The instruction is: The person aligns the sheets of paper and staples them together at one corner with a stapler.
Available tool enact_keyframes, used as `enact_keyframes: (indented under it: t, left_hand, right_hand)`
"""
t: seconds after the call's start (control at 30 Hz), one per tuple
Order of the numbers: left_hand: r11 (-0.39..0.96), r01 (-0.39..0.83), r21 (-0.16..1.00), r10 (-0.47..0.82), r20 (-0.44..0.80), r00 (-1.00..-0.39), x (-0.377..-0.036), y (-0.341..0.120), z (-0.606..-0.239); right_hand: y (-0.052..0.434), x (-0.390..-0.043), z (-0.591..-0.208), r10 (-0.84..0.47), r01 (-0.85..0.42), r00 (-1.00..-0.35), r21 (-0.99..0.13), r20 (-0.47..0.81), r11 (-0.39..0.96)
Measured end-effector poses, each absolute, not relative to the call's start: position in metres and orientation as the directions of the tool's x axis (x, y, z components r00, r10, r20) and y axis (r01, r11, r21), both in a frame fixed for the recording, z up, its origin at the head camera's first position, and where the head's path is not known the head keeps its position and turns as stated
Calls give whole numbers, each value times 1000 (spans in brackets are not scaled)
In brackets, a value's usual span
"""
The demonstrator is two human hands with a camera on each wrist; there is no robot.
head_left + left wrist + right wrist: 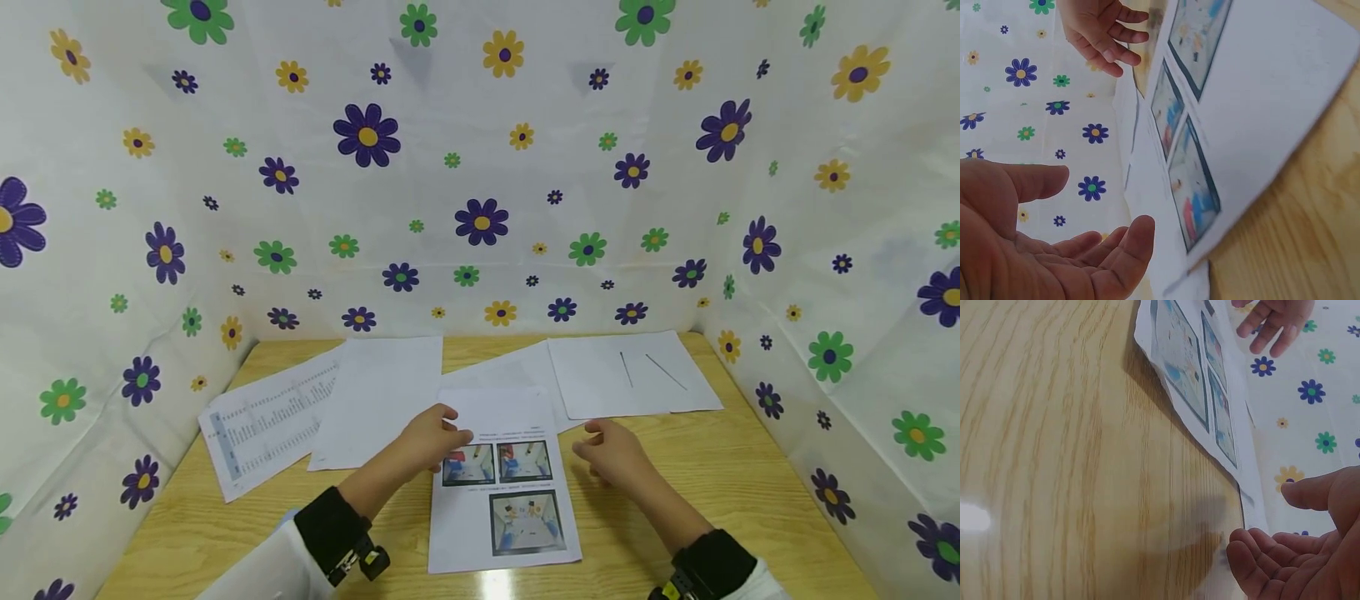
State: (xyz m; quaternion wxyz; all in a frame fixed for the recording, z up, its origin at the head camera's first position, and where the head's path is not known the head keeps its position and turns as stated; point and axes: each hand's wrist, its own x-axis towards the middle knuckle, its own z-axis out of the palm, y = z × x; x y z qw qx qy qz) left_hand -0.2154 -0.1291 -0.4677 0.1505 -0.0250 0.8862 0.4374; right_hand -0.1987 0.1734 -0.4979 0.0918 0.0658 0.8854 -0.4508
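The left hand (429, 437) rests at the left edge of a printed sheet (504, 483) that lies flat on the desk (750, 483); its fingers are relaxed and only lightly bent, and their tips seem to touch the paper just above the left of two small photos, though the head view does not show the contact clearly. In the left wrist view the palm is turned open with the fingers (1129, 247) loosely spread and holding nothing. The right hand (611, 454) is just off the right edge of the same sheet, above the bare wood, fingers loose and slightly curled, gripping nothing; whether it touches the desk I cannot tell. Both forearms come in from the near edge, each with a dark cuff and a white sleeve. The printed sheet sits near the middle of the desk, close to the front, with two small pictures side by side and a larger one below them. Further out, more papers lie spread behind it: a table-filled sheet (262, 425) at the left, a blank sheet (378, 392) partly over it, and another white sheet (630, 375) at the back right with two thin dark sticks (663, 371) lying on it. A flowered cloth (480, 167) walls the desk on three sides.
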Motion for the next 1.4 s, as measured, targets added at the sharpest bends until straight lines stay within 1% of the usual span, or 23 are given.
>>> enact_keyframes:
  t: [0.17, 0.43, 0.67, 0.77, 0.9, 0.97, 1.13, 1.3, 1.4]
  left_hand:
    - [589, -152, 793, 138, -285, -949, -219, -108, -460]
    - [515, -153, 843, 203, -294, -934, -230, -74, -461]
    - [389, -207, 897, 252, -320, -913, -239, -44, -461]
    - [379, -221, 898, 262, -334, -905, -243, -31, -460]
    - [424, -238, 874, 256, -367, -894, -248, -18, -465]
    - [421, -241, 874, 251, -368, -895, -251, -13, -469]
    - [273, -264, 925, 266, -336, -904, -256, 2, -480]
    - [208, -282, 936, 235, -328, -915, -259, 18, -486]
    - [159, -263, 952, 221, -294, -930, -263, 32, -484]
  right_hand:
    - [185, -200, -497, 36, 189, -978, -790, -207, 584]
    - [205, -205, -489, 22, 109, -991, -725, -129, 680]
    - [225, -215, -487, 27, 77, -996, -674, -83, 735]
    - [233, -220, -485, 52, 88, -996, -663, -74, 743]
    - [241, -229, -484, 94, 129, -992, -664, -88, 736]
    - [245, -234, -485, 117, 148, -989, -669, -92, 728]
    - [250, -246, -493, 156, 188, -982, -663, -108, 724]
    - [256, -255, -495, 174, 197, -980, -618, -98, 761]
    - [266, -262, -492, 203, 215, -975, -576, -86, 789]
